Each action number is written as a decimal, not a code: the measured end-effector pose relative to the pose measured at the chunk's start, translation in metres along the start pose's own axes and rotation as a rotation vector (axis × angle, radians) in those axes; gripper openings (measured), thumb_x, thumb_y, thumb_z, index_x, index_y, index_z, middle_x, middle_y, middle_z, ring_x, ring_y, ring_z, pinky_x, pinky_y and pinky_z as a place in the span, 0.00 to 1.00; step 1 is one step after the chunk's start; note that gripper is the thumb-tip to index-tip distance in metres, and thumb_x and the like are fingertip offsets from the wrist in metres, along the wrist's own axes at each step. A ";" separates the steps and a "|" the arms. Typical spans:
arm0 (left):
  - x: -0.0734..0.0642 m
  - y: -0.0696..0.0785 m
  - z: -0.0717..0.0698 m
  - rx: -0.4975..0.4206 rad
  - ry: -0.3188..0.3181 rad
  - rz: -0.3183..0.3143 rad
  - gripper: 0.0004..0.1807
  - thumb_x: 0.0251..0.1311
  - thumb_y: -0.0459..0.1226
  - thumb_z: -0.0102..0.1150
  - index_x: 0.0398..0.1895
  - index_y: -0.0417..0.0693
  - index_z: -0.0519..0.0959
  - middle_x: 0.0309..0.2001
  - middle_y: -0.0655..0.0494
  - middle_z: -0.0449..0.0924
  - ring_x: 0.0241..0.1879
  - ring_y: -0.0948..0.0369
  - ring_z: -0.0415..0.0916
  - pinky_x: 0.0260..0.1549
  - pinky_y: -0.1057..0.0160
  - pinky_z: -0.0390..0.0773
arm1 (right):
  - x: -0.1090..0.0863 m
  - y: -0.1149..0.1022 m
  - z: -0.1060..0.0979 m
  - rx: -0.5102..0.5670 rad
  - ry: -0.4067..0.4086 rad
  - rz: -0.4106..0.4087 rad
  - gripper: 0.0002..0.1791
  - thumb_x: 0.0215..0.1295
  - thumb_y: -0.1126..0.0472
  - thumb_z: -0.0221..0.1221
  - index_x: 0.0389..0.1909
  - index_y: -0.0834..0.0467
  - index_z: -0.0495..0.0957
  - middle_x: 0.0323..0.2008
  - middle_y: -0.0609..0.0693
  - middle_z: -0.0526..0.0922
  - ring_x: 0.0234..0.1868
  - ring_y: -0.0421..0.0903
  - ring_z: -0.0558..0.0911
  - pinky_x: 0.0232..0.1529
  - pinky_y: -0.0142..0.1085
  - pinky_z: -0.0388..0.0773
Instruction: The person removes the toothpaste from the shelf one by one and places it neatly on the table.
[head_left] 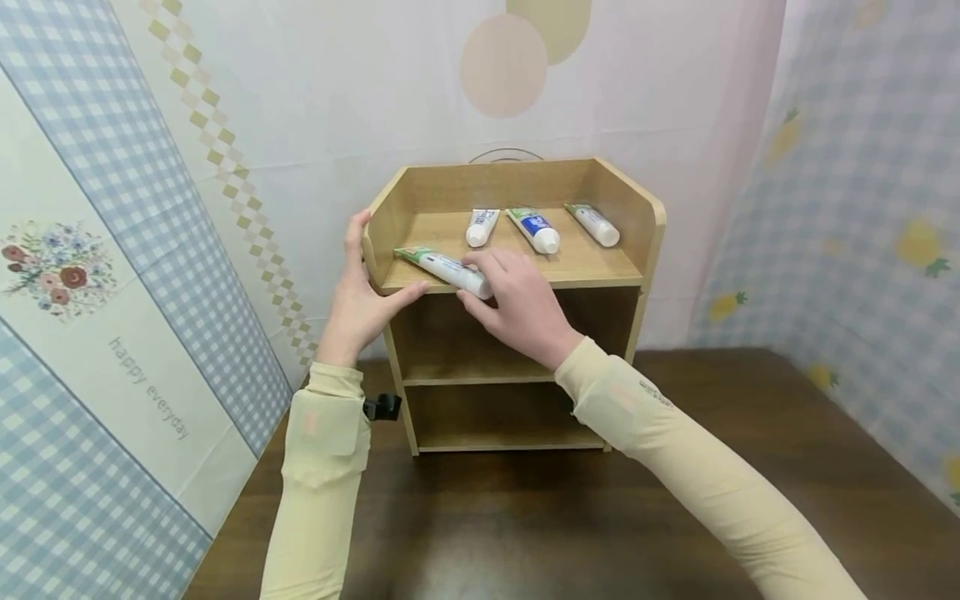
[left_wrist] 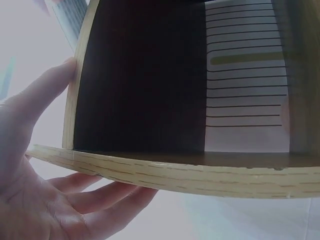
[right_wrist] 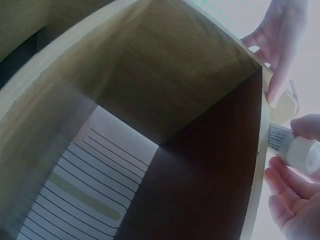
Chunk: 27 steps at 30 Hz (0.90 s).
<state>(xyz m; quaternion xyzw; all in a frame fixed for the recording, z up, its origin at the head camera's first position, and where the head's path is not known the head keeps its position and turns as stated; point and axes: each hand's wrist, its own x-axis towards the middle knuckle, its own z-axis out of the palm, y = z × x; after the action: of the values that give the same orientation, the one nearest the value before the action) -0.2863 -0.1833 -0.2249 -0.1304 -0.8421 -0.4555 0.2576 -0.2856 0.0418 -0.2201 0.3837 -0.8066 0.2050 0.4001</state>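
Observation:
A small wooden shelf unit (head_left: 517, 377) stands on the table, with tubes on its top tier. My left hand (head_left: 358, 304) grips its left side panel, thumb on the front edge of the top board and fingers outside the panel. My right hand (head_left: 517, 304) holds a white and green toothpaste tube (head_left: 442, 267) near its cap end, fingers over it and thumb at the front. This tube lies slantwise at the front left of the top tier. In the right wrist view its white cap (right_wrist: 302, 155) shows between the fingers.
Behind it on the top tier lie a small white tube (head_left: 482, 227), a blue and green tube (head_left: 534, 229) and another white tube (head_left: 594, 225), caps toward the front. A low rim (head_left: 502, 185) surrounds that tier. Patterned cloth (head_left: 337, 83) hangs behind the dark wooden table (head_left: 495, 517).

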 end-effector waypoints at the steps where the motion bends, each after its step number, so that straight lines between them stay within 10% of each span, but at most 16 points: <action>1: 0.000 0.000 0.000 0.000 0.003 0.004 0.57 0.49 0.50 0.72 0.71 0.87 0.38 0.67 0.39 0.65 0.59 0.47 0.72 0.52 0.46 0.72 | -0.002 0.000 -0.002 0.013 0.012 -0.006 0.19 0.61 0.58 0.63 0.51 0.62 0.78 0.43 0.55 0.83 0.41 0.50 0.78 0.53 0.45 0.72; 11: 0.001 0.000 0.002 0.017 0.020 0.003 0.58 0.48 0.50 0.73 0.71 0.86 0.39 0.70 0.42 0.61 0.63 0.45 0.67 0.56 0.43 0.70 | -0.021 -0.003 -0.017 0.025 0.131 -0.081 0.17 0.60 0.60 0.64 0.49 0.61 0.81 0.33 0.53 0.79 0.34 0.48 0.73 0.36 0.38 0.71; 27: 0.002 0.001 0.007 0.013 0.023 -0.028 0.58 0.47 0.50 0.73 0.71 0.88 0.39 0.72 0.46 0.58 0.63 0.46 0.67 0.55 0.43 0.71 | -0.081 -0.002 -0.053 0.051 0.387 -0.122 0.17 0.64 0.55 0.62 0.47 0.64 0.83 0.34 0.56 0.84 0.36 0.50 0.78 0.38 0.39 0.74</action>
<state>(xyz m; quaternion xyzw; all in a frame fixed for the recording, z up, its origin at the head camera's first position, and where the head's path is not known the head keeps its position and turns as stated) -0.2894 -0.1772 -0.2259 -0.1117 -0.8439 -0.4548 0.2618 -0.2269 0.1115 -0.2531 0.3952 -0.6846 0.2708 0.5494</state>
